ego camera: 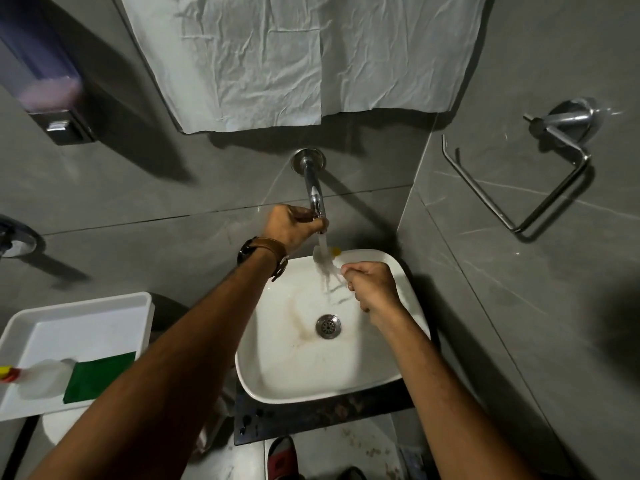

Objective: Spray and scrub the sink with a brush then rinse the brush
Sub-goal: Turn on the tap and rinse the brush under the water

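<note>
Sink (277,386): white basin ran close to the right wall, its rim free at 6 o'clock, brown stains ringing the drain (328,326).
Room: open bowl lay between both arms.
Left hand (289,226): closed around the tap (313,188) at 12 o'clock, water running.
Right hand (372,287): fist tight on the brush (329,268), a pale blur under the stream, a yellow bit behind.
Tray (41,317): at 9 o'clock, carried a spray bottle (41,377) and green pad (98,377).
</note>
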Action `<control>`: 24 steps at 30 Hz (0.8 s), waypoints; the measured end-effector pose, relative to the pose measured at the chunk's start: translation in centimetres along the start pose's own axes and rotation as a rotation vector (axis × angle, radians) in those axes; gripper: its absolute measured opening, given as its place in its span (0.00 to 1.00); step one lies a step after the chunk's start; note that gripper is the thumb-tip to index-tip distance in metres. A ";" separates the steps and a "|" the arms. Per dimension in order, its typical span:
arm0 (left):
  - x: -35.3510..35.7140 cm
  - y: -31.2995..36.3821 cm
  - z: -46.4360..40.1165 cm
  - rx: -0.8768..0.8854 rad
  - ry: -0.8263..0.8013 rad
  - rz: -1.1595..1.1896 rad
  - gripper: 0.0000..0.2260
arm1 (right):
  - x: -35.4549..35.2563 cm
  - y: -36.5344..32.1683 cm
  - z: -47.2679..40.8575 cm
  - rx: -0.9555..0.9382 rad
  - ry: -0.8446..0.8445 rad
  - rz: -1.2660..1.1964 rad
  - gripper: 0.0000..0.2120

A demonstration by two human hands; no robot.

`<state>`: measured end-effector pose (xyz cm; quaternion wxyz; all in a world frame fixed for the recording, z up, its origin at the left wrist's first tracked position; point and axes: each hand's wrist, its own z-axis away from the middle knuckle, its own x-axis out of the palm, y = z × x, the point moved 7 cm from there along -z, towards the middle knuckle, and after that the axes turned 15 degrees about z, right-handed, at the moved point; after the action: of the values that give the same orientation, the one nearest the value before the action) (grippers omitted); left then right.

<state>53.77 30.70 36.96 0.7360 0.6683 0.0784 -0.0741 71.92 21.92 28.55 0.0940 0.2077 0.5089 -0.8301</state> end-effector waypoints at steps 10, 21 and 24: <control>0.1 0.2 0.1 -0.019 -0.031 -0.022 0.09 | 0.1 0.2 0.2 0.177 -0.193 -0.191 0.14; 0.0 0.2 -0.3 -0.034 -0.168 -0.069 0.13 | -0.4 0.5 0.5 0.145 -0.228 -0.202 0.14; 0.1 0.0 -0.3 -0.059 -0.228 -0.029 0.13 | -0.6 0.7 0.4 0.105 -0.211 -0.190 0.12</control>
<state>53.84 30.97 36.91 0.7583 0.6324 0.0061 -0.1581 72.57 21.18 28.45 0.0570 0.0745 0.4696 -0.8779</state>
